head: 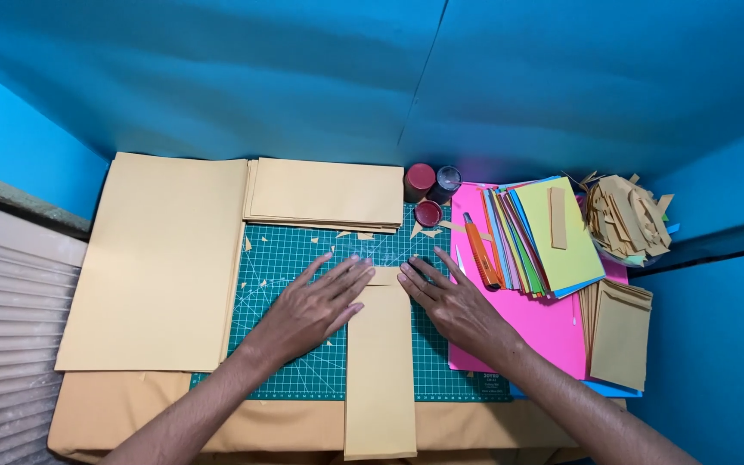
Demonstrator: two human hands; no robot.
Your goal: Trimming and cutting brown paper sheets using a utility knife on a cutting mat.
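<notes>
A long tan paper strip (380, 370) lies lengthwise down the middle of a green cutting mat (282, 258), its lower end reaching past the mat. My left hand (310, 310) lies flat, fingers spread, with its fingertips on the strip's upper left edge. My right hand (452, 303) lies flat on the mat, fingertips touching the strip's upper right edge. Neither hand holds anything.
A large tan sheet stack (157, 258) lies at the left, a smaller tan stack (327, 193) behind the mat. Dark red glue pots (428, 188), an orange cutter (480, 251), fanned coloured papers (553, 245), pink paper (536, 331), folded tan pieces (620, 331) and scraps (629, 217) sit at the right.
</notes>
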